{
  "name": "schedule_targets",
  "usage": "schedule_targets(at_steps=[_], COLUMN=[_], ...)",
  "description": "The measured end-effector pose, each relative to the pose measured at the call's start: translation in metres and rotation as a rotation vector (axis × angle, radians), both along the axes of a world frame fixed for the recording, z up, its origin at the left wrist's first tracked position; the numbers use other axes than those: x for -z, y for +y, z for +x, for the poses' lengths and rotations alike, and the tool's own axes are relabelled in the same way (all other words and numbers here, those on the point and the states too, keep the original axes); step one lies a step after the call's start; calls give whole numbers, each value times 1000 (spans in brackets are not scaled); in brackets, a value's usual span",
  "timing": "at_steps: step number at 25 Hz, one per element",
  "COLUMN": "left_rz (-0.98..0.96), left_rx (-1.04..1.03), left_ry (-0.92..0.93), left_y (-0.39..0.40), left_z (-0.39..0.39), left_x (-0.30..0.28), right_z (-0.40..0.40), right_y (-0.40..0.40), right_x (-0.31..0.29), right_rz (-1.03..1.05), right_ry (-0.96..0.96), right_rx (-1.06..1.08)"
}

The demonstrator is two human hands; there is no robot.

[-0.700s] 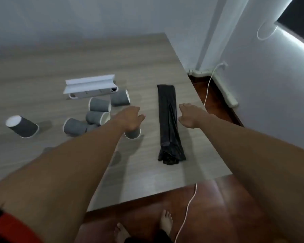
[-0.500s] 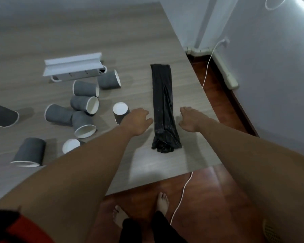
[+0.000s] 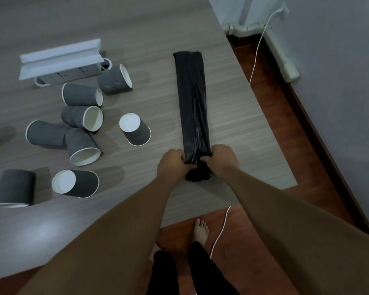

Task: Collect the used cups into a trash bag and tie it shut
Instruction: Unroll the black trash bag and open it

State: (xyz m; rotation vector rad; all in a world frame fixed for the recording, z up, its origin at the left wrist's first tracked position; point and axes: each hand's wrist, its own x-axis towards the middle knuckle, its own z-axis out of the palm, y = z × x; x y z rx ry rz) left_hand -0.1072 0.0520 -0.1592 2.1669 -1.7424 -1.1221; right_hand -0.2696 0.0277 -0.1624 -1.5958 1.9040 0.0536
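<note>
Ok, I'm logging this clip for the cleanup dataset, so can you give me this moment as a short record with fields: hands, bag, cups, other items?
left hand: gripping the near end of the bag
right hand: gripping the same end from the other side
bag: black, folded into a long strip, flat on the table, not yet opened
cups: grey paper, scattered left of the bag, most on their sides, none in the bag
power strip: white, behind the cups
cable: white, from the wall to the floor
</note>
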Motion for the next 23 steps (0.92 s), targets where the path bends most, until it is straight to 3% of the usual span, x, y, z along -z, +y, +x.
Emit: schedule_targets(at_steps=[3,7,9,13,16,19,21,23], left_rz=[-70,43,84,50,-5,-193,-74,105], left_rx=[-44,-276,-342,-196,71,-131,-503,-745], left_ry=[21,477,595,588,321,119,380,789], left_y=[-2,-16,-18,-26,-34,-43,-53,-61], left_z=[-1,1,3,28,54,58,45,29], left_x=[1,-15,-25,-31,-29,-24,-31,-42], right_z=[-5,-17,-24,-43,-60,-64,-61,-59], right_y=[-11,-24,-27,-38,-46,-48,-47,-49], right_x=[-2,-16,-18,-19,-36,-60,-64,-64], right_rz=[18,161,194,51,32,213,231,77], right_ry=[-129,-778,-902,-873,-878,-634,-489,-529], right_rx=[128,526,597,619,531,143,-26,123])
